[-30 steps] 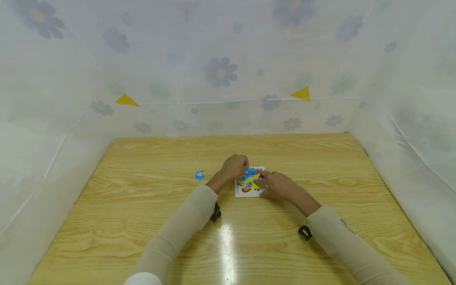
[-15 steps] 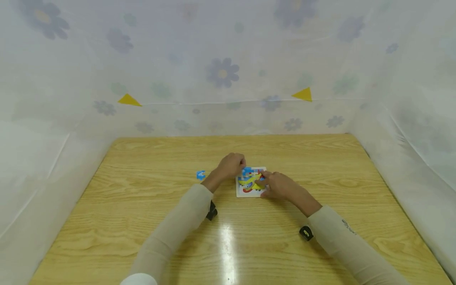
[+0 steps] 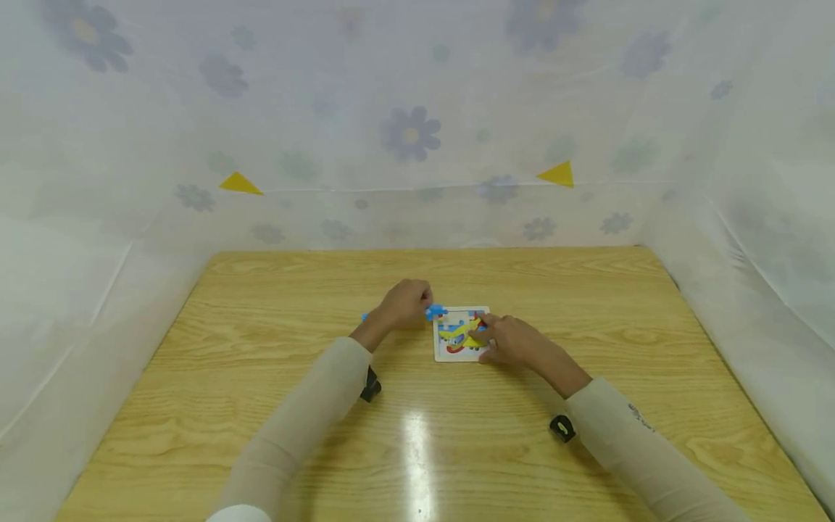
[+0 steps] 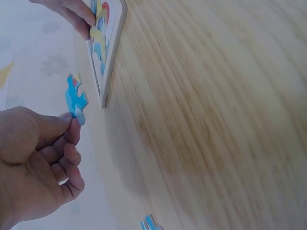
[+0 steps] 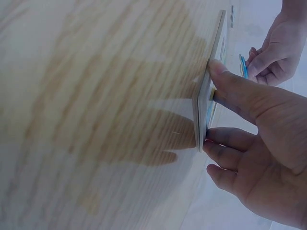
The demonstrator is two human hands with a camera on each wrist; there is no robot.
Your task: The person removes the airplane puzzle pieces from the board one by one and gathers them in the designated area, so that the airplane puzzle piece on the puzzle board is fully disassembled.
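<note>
Between thumb and forefinger, my left hand (image 3: 406,301) pinches a blue jigsaw piece (image 4: 75,98) with touches of red and yellow. In the head view this piece is at the upper left corner of the puzzle board (image 3: 457,356), a white-framed square picture in yellow, red and blue. Pale gaps show in the picture's upper part. My right hand (image 3: 515,339) holds the board at its right side, thumb against the edge and fingers on top, as the right wrist view shows. A second blue piece (image 4: 150,223) lies on the table, mostly hidden by my left wrist in the head view.
The wooden table (image 3: 470,449) carries the board near its middle. White flower-patterned sheeting (image 3: 417,217) encloses the back and both sides, with two yellow triangles (image 3: 557,175) on the back. A black wrist device (image 3: 562,428) hangs below the right sleeve.
My left hand has moved left with the blue jigsaw piece, from over the board to its upper left corner, uncovering gaps in the picture. My right hand stays on the board.
</note>
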